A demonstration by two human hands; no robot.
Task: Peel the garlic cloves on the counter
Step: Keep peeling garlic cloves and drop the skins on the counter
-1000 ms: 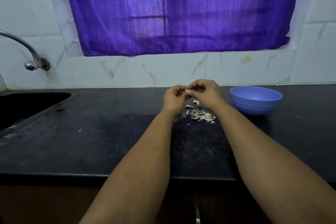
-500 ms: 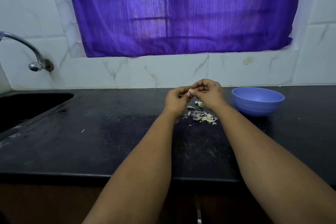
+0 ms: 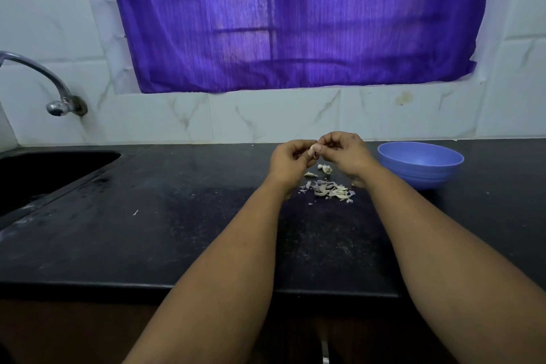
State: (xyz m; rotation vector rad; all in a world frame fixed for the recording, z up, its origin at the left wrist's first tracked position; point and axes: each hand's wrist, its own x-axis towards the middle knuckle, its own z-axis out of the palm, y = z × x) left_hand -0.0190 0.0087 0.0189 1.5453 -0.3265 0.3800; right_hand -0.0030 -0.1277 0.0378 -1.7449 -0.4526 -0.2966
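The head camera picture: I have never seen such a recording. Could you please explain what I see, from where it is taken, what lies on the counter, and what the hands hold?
No machine here: a person wears a camera on the head, looking forward and down at their own arms. The left hand and right hand together pinch one garlic clove above the black counter. Below them lie a pile of peeled skins and a few small garlic pieces. A blue bowl stands to the right; a sink and tap are at the left.
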